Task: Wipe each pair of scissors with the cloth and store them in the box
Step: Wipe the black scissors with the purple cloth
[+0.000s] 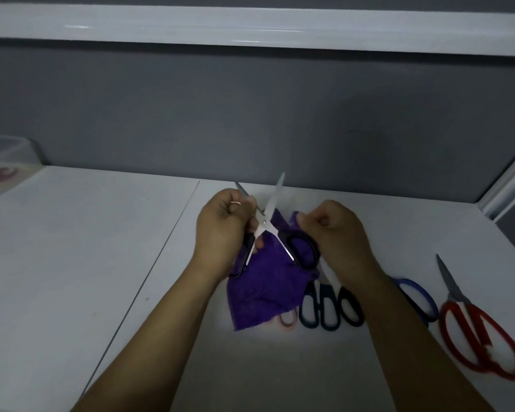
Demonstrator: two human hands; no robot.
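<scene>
pink scissors (286,320) (under cloth (265,289)), box (6,156) blurred

The cloth (265,289) is showing plain purple — the scissors (264,223) over it are showing black handles and silver blades. At its 4 o'clock are lying red-handled scissors (483,334), blue-handled scissors (411,285) and black-handled scissors (345,292).

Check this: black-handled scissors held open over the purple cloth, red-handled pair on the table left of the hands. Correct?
No. Head view shows the red-handled pair on the table right of the right hand, not left. Rest stands: black-handled scissors held open over the purple cloth.
</scene>
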